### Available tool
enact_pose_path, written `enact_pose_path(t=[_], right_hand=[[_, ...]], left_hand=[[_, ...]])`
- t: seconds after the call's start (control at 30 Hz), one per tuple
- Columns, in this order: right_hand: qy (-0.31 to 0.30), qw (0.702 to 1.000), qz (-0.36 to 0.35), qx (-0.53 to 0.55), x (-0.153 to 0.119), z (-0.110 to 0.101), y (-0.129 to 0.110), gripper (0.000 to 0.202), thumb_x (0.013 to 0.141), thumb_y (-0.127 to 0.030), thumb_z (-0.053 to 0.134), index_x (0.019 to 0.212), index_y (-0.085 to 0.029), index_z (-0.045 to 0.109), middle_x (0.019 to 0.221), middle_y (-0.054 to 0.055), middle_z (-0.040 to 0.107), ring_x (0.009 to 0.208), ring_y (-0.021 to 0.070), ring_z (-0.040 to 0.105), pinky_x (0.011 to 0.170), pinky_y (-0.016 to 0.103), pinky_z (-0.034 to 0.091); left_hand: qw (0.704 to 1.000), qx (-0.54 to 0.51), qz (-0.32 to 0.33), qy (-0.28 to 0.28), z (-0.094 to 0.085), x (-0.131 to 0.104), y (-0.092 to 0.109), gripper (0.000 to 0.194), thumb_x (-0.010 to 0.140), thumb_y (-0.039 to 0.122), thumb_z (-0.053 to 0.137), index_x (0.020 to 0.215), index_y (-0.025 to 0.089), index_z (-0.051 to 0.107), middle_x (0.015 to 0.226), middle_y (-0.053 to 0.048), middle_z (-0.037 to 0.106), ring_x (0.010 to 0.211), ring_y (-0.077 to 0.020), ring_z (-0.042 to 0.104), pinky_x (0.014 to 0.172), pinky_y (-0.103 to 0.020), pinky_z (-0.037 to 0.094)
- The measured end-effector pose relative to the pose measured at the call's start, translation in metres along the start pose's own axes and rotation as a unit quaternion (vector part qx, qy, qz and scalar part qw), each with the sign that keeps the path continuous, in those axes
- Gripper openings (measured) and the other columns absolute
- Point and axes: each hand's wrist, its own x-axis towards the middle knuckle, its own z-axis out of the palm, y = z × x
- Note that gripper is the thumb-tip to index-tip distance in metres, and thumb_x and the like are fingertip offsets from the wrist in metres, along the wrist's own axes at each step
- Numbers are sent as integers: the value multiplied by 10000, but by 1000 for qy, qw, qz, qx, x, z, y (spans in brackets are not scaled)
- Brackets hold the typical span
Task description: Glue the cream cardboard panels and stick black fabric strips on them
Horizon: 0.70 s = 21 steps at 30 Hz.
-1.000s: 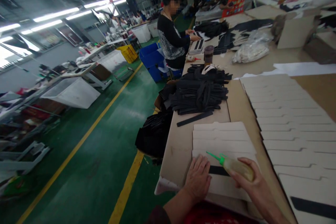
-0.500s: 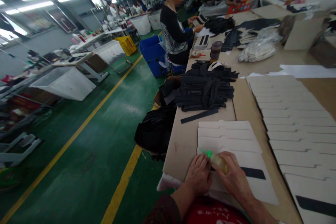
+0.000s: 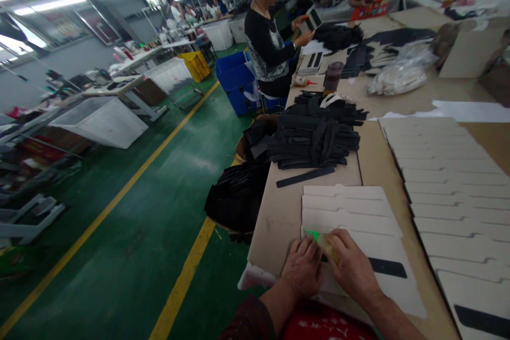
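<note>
In my right hand (image 3: 354,263) is a squeeze bottle (image 3: 330,248) with a green nozzle, tilted so its tip points left over the pale panels. My left hand (image 3: 303,270) lies palm down at the left edge of the nearest panel, fingers stretched forward, close beside the nozzle. Under my hands runs a black strip (image 3: 387,267) across that panel; its middle is hidden by my right hand. Several overlapping pale card panels (image 3: 345,203) fan out just beyond the bottle.
Bundled black strips (image 3: 314,135) lie farther up the table, with one loose strip (image 3: 305,177) before them. Rows of pale panels (image 3: 450,191) cover the right side. A co-worker (image 3: 269,37) sits beyond, holding a panel. A box of black pieces (image 3: 239,196) stands left of the table.
My right hand has tipped the bottle slightly, and more of it is now behind my fingers. My left hand has stayed put. The co-worker has lifted and turned the held panel.
</note>
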Motion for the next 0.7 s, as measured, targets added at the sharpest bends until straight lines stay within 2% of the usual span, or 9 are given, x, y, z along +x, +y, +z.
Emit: enact_pose_path(t=[0.17,0.7], right_hand=[[-4,1000,-6,-18,1,-5,-2,279,810,-88,475,977,-243,636,1059,80,623,985,237,595,838,351,552],[-52,998,-25,-8,7,-5,0,246,840,-47,465,976,-187,615,1006,90,568,956,229,542,828,336,501]], left_hand=[[1000,-4,-7,-10,0,0,-1,559,949,409,461,1467,221,366,1448,-71,498,1360,-260,386,1151,-440,293],[1000,2,-12,-9,-1,1,1,553,915,375,517,1438,235,398,1417,-56,518,1349,-252,387,1152,-444,301]])
